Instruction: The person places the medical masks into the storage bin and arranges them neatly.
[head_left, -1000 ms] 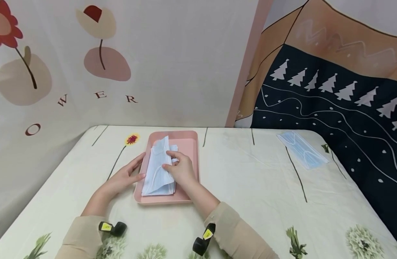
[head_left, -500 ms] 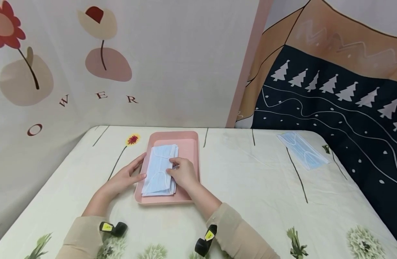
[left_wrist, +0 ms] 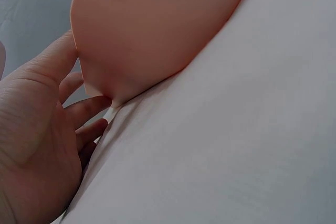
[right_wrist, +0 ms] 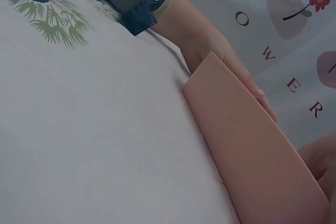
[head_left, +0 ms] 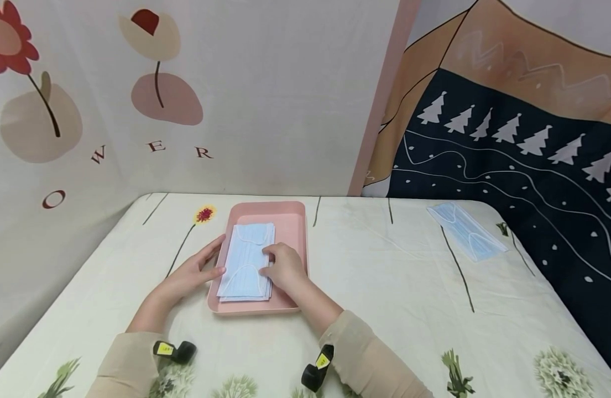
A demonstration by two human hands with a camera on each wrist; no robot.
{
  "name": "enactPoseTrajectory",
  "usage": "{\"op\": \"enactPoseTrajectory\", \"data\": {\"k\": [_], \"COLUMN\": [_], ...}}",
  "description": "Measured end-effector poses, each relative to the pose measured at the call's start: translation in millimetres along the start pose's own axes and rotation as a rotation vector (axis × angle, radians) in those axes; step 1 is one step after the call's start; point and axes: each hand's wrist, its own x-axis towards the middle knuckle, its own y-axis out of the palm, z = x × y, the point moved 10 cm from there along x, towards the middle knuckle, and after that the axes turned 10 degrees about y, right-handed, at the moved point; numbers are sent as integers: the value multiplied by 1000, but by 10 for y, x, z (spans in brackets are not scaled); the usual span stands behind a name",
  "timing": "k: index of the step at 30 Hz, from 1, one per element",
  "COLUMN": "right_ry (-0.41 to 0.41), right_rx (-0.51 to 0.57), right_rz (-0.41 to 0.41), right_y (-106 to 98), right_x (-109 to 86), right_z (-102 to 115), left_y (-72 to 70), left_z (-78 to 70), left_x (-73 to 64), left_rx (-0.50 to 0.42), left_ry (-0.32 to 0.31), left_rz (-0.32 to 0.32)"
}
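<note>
A stack of light blue face masks (head_left: 245, 265) lies flat in a pink tray (head_left: 290, 221); the top mask sits slightly off the ones beneath. My right hand (head_left: 285, 271) reaches over the tray's right side, thumb and index finger on the top mask's right edge, lightly pinching it. To the left, my left hand (head_left: 186, 273) rests against the tray's outer wall, its thumb and index finger spread along the rim. The left wrist view shows the fingers of this hand (left_wrist: 86, 109) loosely touching the tray's corner (left_wrist: 152, 30). The right wrist view shows mostly tray wall (right_wrist: 247, 150), hiding the right fingertips.
Another blue face mask (head_left: 466, 232) lies alone at the back right of the table. A white flowered cloth (head_left: 385, 287) covers the table. Printed curtains (head_left: 285, 110) hang behind it and along both sides.
The top mask, folded up and lifted a second ago, now lies flat on the stack. My right hand has moved slightly down and right. My left hand stays on the tray's side.
</note>
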Motion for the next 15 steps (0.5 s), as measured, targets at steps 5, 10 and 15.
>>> {"op": "enactPoseTrajectory", "data": {"k": [5,10,15], "right_ry": [-5,-24,-126], "right_rx": [-101,-92,4], "right_rz": [-9,0,26], "right_y": [-4,-45,-140], "right_x": [1,-30,-104], "right_z": [14,18,67], "left_y": [-1,0,2], "left_z": [1,4,7], "left_x": [-4,0,6], "left_rx": [1,-12,-12], "left_ry": [-1,6,7], "left_rz": [1,2,1]}}
